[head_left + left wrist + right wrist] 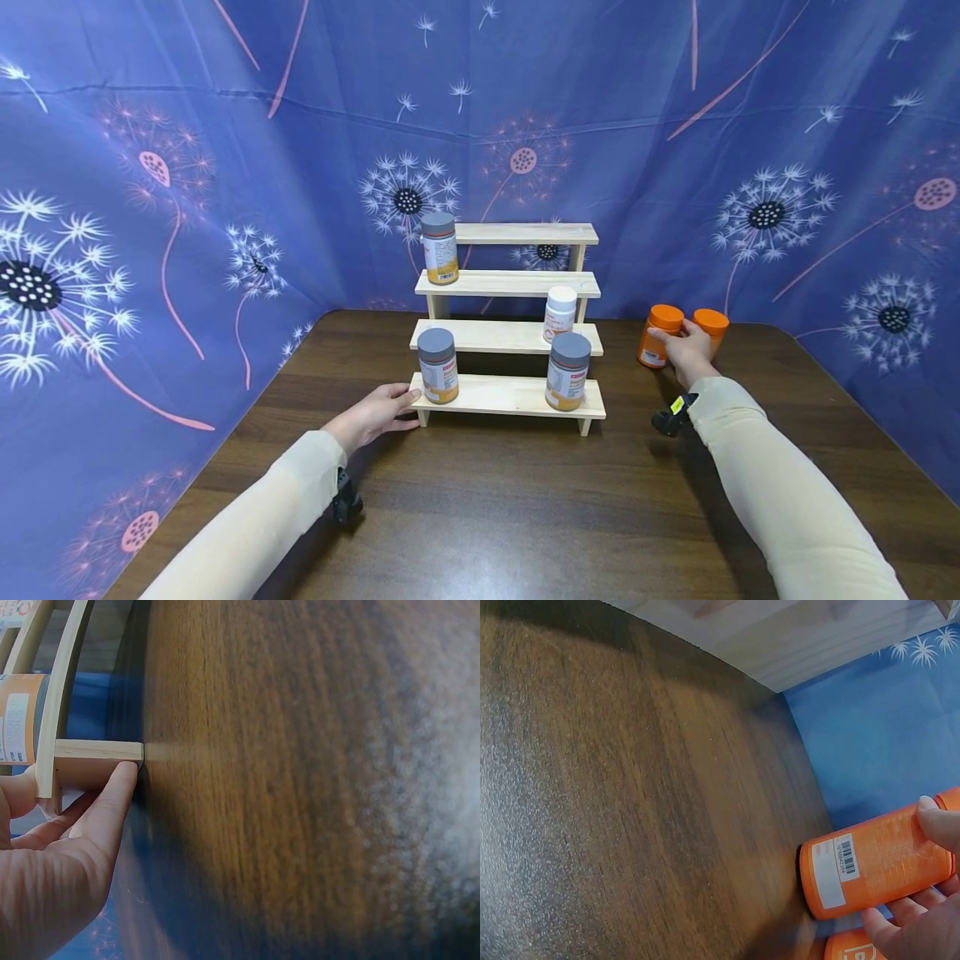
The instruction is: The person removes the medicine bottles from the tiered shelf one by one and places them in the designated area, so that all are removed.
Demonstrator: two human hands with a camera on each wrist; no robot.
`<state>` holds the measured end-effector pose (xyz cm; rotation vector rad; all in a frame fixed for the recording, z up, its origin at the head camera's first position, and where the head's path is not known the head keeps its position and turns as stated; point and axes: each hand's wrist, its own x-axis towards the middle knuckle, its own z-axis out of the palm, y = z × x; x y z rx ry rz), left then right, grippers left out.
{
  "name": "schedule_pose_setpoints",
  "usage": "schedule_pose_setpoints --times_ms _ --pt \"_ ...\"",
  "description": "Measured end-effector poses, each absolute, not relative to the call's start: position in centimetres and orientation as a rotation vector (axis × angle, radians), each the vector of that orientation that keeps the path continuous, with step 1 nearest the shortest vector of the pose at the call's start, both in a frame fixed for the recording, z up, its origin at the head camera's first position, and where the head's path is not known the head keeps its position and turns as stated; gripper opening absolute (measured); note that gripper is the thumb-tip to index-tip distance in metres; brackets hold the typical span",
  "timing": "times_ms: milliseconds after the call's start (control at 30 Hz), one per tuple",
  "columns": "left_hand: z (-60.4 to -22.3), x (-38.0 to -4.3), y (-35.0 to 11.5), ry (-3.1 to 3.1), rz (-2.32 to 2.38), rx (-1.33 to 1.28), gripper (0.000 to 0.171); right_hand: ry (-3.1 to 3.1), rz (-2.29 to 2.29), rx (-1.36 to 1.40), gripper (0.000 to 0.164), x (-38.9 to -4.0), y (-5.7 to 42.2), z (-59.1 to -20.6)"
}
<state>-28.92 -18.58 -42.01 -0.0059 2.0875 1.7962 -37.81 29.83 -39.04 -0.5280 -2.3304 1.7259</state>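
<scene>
On the table stands a four-step wooden display rack [501, 393]. My left hand [378, 414] holds the left end of its lowest step, thumb at the top edge and fingers against the leg [97, 761]. Over to the right, my right hand [688, 357] grips an orange bottle [870, 859] between thumb and fingers. The bottle is upright, its base at or very near the tabletop. A second orange bottle [711, 323] stands right beside it, partly hidden by the hand.
Grey-lidded bottles stand on the lowest step, one left [439, 371] and one right [567, 375]. Another grey-lidded bottle [441, 250] is higher up at the left. A white bottle [558, 315] sits on the second step. A blue patterned cloth [315, 183] hangs behind the brown table [487, 517].
</scene>
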Motion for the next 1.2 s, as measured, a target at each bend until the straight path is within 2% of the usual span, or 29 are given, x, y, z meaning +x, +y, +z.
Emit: schedule_pose_setpoints --times_ms 800,1200 --pt "-41.7 -28.6 -18.4 2.098 1.794 0.011 0.049 -2.424 1.696 -0.517 0.076 -37.3 30.1 -39.1" --pt "-41.7 -28.7 -18.4 2.090 1.788 0.014 0.052 -2.273 1.759 -0.551 0.075 -36.8 29.5 -37.5"
